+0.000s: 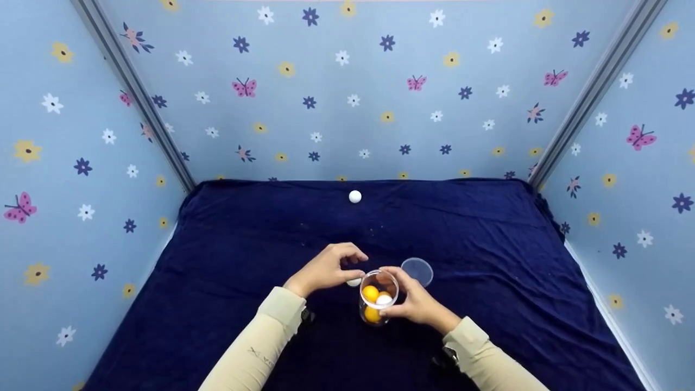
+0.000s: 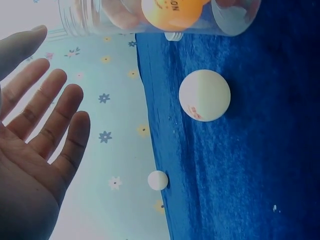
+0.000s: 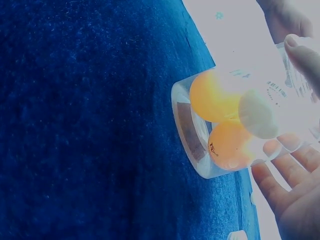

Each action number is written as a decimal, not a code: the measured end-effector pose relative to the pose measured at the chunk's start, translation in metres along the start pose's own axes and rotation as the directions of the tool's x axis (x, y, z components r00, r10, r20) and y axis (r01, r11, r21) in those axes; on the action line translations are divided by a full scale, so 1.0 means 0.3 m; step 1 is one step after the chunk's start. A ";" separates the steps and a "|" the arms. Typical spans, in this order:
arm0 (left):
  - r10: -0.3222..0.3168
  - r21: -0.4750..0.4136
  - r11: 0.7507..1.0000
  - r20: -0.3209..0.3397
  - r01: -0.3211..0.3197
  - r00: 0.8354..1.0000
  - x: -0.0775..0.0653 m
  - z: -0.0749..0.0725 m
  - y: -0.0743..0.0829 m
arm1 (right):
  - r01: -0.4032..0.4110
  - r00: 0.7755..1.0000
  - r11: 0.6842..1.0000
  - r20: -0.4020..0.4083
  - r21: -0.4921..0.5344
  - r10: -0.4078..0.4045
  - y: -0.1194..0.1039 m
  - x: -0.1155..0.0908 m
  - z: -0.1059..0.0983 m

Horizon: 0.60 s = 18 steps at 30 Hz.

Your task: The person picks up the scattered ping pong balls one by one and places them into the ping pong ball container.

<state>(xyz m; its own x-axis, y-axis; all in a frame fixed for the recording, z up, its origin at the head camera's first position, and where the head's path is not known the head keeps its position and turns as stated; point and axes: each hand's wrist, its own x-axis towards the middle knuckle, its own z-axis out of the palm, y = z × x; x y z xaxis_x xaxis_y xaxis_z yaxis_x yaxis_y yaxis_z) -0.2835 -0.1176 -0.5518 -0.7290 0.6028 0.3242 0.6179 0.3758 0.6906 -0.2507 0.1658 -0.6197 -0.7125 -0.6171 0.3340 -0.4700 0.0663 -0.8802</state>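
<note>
My right hand [image 1: 415,304] grips a clear plastic jar [image 1: 363,308] by its side, thumb and fingers around it. Orange table tennis balls [image 1: 371,294] and a white table tennis ball [image 1: 384,300] lie inside the uncapped jar. In the right wrist view the jar [image 3: 187,131] hangs close over the cloth. My left hand [image 1: 332,266] hovers beside the jar's mouth; in the left wrist view its fingers [image 2: 70,107] are extended and hold nothing. Under it another white ball [image 1: 354,282] rests on the cloth, mostly covered by hand and jar in the head view.
A round clear lid [image 1: 417,271] lies flat on the dark blue cloth [image 1: 260,228], just beyond my right hand. Farther off, a lone white ball [image 1: 355,196] sits near the cloth's back edge. Flowered walls [image 1: 347,108] enclose the back and both sides.
</note>
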 end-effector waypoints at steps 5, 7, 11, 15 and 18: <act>-0.021 -0.010 1.000 -0.007 0.021 1.000 -0.008 -0.008 -0.014 | 0.013 1.000 1.000 -0.002 -0.001 -0.013 0.006 0.003 0.002; -0.022 -0.008 1.000 -0.012 0.022 1.000 -0.011 -0.010 -0.019 | 0.013 1.000 1.000 -0.005 -0.007 -0.013 0.008 0.002 0.003; -0.025 -0.004 1.000 -0.019 0.025 1.000 -0.015 -0.014 -0.032 | 0.004 1.000 1.000 -0.009 -0.005 -0.005 0.002 0.001 0.003; -0.049 -0.007 0.999 -0.012 0.049 0.999 -0.019 -0.015 -0.047 | 0.003 1.000 1.000 -0.006 0.007 -0.003 -0.003 0.001 0.004; -0.061 -0.007 0.998 -0.013 0.061 0.998 -0.022 -0.018 -0.053 | 0.007 1.000 1.000 -0.004 0.013 -0.007 -0.002 0.001 0.004</act>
<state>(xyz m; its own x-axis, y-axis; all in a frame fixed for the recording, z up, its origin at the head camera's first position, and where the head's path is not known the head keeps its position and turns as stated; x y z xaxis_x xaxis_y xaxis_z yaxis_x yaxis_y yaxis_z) -0.2902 -0.1313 -0.5615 -0.7693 0.5696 0.2894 0.5701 0.4074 0.7135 -0.2501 0.1645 -0.6195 -0.7115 -0.6141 0.3415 -0.4681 0.0518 -0.8821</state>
